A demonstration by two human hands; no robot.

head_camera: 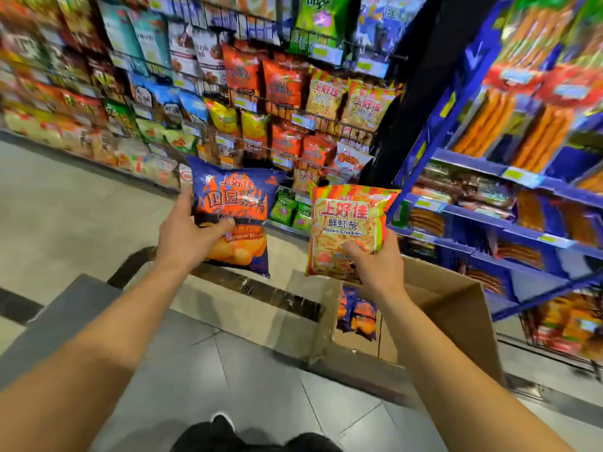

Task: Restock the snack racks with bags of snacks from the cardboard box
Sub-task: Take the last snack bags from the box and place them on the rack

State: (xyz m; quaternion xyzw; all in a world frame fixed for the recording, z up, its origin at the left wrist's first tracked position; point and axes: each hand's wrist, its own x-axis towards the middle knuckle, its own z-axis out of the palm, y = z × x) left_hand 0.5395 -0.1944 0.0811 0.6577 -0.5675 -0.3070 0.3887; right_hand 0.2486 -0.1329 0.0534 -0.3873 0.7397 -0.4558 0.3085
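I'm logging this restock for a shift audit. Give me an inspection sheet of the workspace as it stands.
Surface: grey tiled floor.
Job's things: open cardboard box on the floor, blue bags inside; wire snack racks largely full.
Clutter: nothing seen.
Grippers: left hand holds a blue chip bag; right hand holds a prawn cracker bag; both above the box.
Cables: nothing seen.
Surroundings: blue shelving at right, stocked.

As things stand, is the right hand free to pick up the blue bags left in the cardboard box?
Probably not yet: the right hand grips the prawn cracker bag. The blue bags lie uncovered in the open cardboard box just below, so nothing else blocks them.
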